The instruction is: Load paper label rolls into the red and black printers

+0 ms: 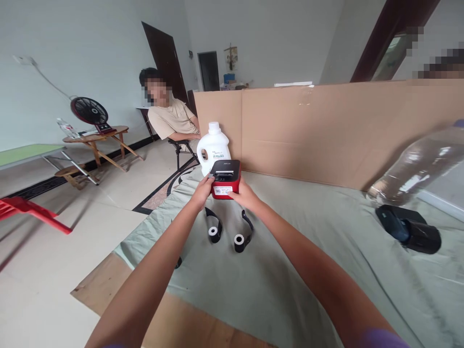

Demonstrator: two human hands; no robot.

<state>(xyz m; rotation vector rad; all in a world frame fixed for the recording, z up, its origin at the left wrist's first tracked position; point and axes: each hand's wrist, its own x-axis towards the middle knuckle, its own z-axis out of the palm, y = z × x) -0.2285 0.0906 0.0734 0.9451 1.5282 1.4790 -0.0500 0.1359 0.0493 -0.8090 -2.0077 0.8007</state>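
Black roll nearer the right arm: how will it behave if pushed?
The black roll seems to stand on end, so it would probably slide or tip before rolling. Its curled tail looks thin and flexible, so likely floppy, perhaps unwinding.

The device [225, 179] is red and black, the jug [215, 146] white, the cloth [344, 222] grey-green, the cardboard [308, 130] plain brown.

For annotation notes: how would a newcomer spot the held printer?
Find the cardboard panel, then the white jug before its left end. Just in front, between left hand and right hand, is the black-topped printer; its red body sets it apart from the jug.
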